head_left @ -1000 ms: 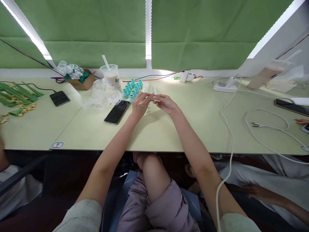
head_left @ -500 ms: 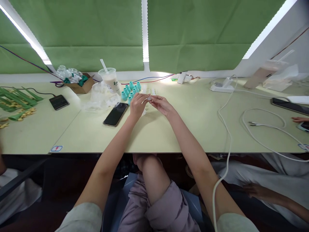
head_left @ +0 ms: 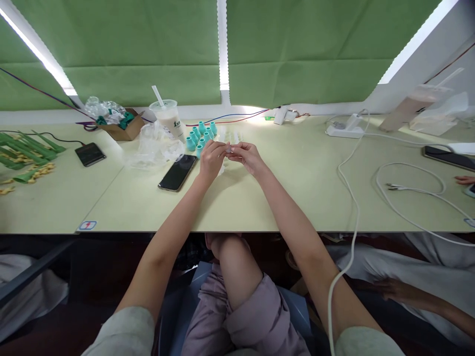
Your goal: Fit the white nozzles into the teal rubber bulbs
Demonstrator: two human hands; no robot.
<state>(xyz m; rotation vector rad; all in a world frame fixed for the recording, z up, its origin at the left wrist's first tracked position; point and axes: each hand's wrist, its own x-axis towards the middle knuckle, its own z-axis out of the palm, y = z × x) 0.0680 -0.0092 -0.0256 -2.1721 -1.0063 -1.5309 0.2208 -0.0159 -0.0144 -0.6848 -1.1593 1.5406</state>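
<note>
My left hand (head_left: 213,159) and my right hand (head_left: 248,156) meet above the table, fingertips pinched on a small whitish translucent piece (head_left: 228,149). Its kind is too small to make out, and the fingers cover most of it. Just left of my left hand stand several small turquoise vase-shaped pieces (head_left: 202,127) in a cluster. Behind and under my hands lie pale translucent pieces (head_left: 236,137) on the table, partly hidden by my fingers. A dark phone (head_left: 177,173) rests flat to the left of my left wrist.
A drink cup with a straw (head_left: 168,120) and a crumpled plastic bag (head_left: 152,148) stand at left, near a cardboard box (head_left: 128,129). Green cone-shaped pieces (head_left: 31,151) lie far left. A white cable (head_left: 351,185) crosses the table at right from a power strip (head_left: 345,130). Other people sit on both sides.
Both hands stay together at the small whitish piece, with only a slight shift of the fingers. The view has tilted a little; the things on the table stay put.
</note>
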